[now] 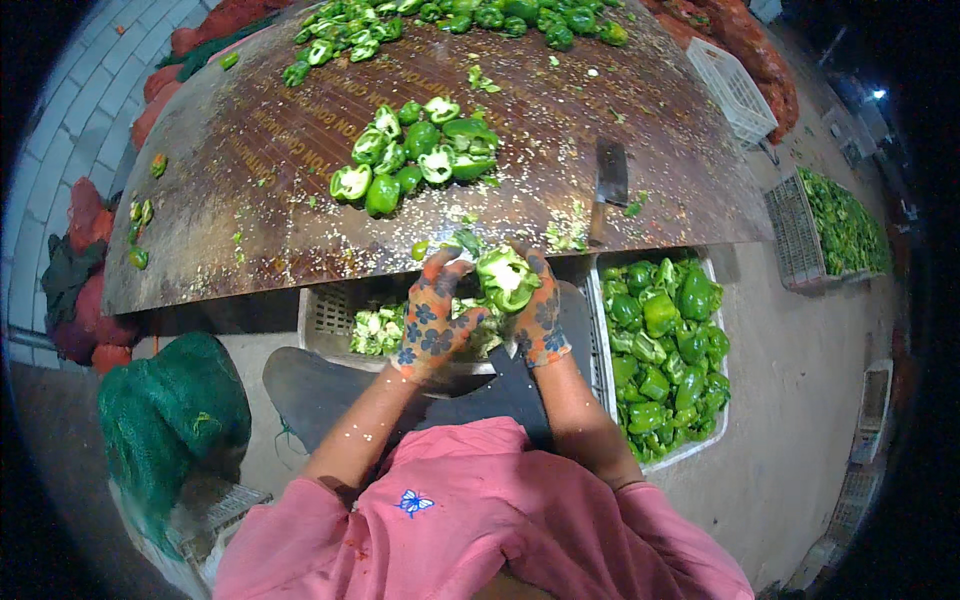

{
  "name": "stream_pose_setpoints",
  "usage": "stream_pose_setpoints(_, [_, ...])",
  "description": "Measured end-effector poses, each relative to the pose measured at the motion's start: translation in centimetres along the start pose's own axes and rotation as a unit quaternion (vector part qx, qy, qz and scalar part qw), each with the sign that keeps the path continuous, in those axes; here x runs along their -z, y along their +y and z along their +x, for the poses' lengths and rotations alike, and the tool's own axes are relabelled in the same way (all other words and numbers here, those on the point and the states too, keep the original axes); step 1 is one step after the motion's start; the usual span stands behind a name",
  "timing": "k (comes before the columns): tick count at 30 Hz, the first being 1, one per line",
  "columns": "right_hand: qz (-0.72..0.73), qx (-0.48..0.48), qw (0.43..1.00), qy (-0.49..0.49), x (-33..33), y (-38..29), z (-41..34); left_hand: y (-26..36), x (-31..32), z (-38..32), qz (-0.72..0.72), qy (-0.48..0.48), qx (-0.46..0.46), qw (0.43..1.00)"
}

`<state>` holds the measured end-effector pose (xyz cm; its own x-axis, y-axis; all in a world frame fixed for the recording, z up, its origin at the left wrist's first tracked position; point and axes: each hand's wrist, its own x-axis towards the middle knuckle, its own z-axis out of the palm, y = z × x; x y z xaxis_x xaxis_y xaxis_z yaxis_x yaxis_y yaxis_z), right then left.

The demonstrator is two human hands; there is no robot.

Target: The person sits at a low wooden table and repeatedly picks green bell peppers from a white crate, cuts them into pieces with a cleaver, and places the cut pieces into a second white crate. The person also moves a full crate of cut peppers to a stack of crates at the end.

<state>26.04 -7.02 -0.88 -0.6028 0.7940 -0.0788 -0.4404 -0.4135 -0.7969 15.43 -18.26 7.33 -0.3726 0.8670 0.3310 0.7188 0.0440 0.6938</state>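
Observation:
Orange floral gloves cover both hands, held over a crate at the table's near edge. My right hand [541,307] grips a cut green bell pepper [508,279] whose pale hollow inside faces up. Just left of it is my left hand [439,315], its fingers curled near a pale piece; whether it holds that piece I cannot tell. Beneath the hands, a crate [319,322] holds pale green pepper cores and scraps [376,330]. A pile of whole and halved green peppers [420,140] lies on the seed-strewn tabletop [300,232]. A cleaver [611,176] rests to the right of that pile.
A white crate [724,420] full of green peppers stands right of my legs. More peppers [517,15] lie at the table's far side. Another crate [795,232] of greens is on the floor at right. A green mesh sack [176,405] stands at left, with red sacks [90,300] beyond.

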Motion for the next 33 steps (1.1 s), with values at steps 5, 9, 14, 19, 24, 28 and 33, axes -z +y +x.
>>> stream_pose_setpoints(5, [-0.097, -0.035, 0.993, -0.058, 1.9, -4.0, -1.3, 1.4, -2.1, 1.6, 0.17, -0.189, -0.161, 0.954])
stream_pose_setpoints(9, [-0.303, 0.084, 0.931, -0.187, 3.2, -6.6, -3.7, 4.0, -3.6, 0.8, -0.001, -0.185, -0.061, 0.981])
stream_pose_setpoints(14, [-0.54, 0.173, 0.814, -0.123, 6.8, -6.5, -7.5, 6.1, -8.5, -1.3, -0.032, -0.269, 0.04, 0.962])
stream_pose_setpoints(19, [-0.514, 0.237, 0.817, -0.109, 11.8, -7.0, -11.3, 6.6, -12.5, -2.2, -0.311, -0.364, 0.098, 0.873])
stream_pose_setpoints(24, [0.118, 0.027, 0.992, 0.031, 10.3, -10.9, -14.4, 9.5, -14.9, -1.8, -0.078, -0.335, -0.066, 0.937])
stream_pose_setpoints(28, [-0.376, 0.172, 0.874, 0.257, 10.8, -8.8, -12.0, 8.8, -17.5, -1.8, -0.042, -0.224, -0.03, 0.973])
stream_pose_setpoints(33, [-0.483, 0.269, 0.799, 0.238, 10.6, -10.8, -11.2, 4.0, -17.1, -0.3, -0.108, -0.032, 0.04, 0.993])
